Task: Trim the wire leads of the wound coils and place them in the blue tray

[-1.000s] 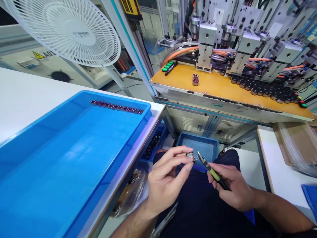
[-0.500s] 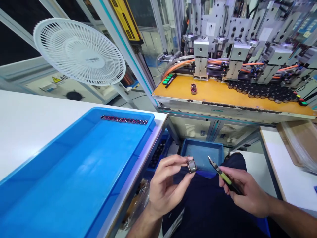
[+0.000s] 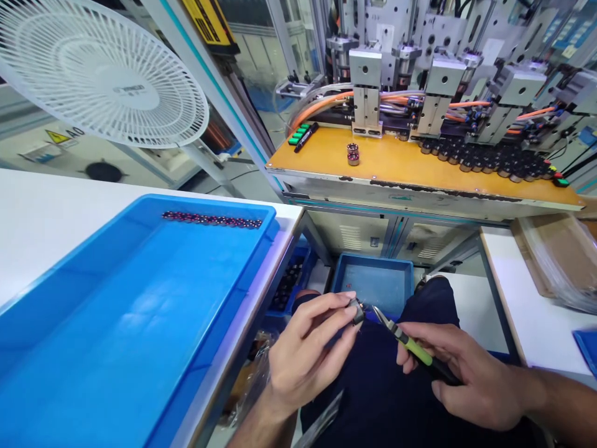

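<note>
My left hand pinches a small round metal part between thumb and fingertips, over my lap. Wrapped round the green and black handles of the pliers is my right hand. The plier tips point left and sit close beside the metal part; whether they touch it I cannot tell. A row of similar small parts lines the far end of the large blue tray on the left. Two more small parts stand on the orange bench top.
Ahead is a machine with metal blocks, with many black parts beside it. A white fan stands at the left. A smaller blue bin lies low beyond my hands. Cardboard and plastic rest on the right table.
The pliers have moved left, up to the metal part. My left hand has turned the part and shifted slightly left. The whole view has swung a little to the right.
</note>
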`<state>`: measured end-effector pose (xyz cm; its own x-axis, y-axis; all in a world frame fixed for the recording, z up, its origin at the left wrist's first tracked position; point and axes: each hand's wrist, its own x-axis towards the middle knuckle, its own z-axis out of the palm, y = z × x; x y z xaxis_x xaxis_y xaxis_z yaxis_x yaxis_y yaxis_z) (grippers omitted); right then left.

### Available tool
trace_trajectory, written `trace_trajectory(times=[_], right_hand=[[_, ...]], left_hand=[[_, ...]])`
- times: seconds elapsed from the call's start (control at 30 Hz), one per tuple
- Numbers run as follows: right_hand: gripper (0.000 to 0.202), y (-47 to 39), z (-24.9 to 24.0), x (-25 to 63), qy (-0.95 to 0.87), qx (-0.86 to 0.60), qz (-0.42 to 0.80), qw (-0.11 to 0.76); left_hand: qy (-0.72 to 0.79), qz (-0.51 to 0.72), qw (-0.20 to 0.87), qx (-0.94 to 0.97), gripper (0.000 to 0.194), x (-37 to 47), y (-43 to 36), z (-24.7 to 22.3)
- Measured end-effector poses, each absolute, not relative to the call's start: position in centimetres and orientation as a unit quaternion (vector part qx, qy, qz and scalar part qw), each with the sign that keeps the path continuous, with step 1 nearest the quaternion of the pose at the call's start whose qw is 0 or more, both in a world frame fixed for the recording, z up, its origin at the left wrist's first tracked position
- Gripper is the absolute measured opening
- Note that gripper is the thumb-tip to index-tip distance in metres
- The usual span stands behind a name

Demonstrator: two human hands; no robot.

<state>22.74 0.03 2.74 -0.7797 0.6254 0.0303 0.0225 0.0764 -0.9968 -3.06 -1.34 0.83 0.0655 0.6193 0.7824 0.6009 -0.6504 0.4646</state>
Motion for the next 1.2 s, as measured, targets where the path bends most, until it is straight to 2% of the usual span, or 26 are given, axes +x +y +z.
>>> trace_trajectory(times=[0.23,0.6,0.77,1.2], right_hand=[[0.078,0.3,3.6,22.0,-0.699,-0.228,0.636,0.234],[0.079,0.4,4.0,21.7,-0.702,-0.218,0.631,0.249],[0.071,0.5,4.3,21.5,-0.698,-0.214,0.637,0.247],[0.080,0.7,3.8,21.3,-0.649,-0.219,0.696,0.218]], left_hand=[[0.415,0.530,-0.012,0.740,0.043,-2.9,-1.4,1.4],[0.382,0.594,0.095,0.702,0.068,-3.3,-1.8,-0.3],[0.385,0.604,0.124,0.686,0.066,-3.5,-1.9,-0.9],[0.390,0.619,0.156,0.664,0.068,-3.2,-2.3,-1.1]])
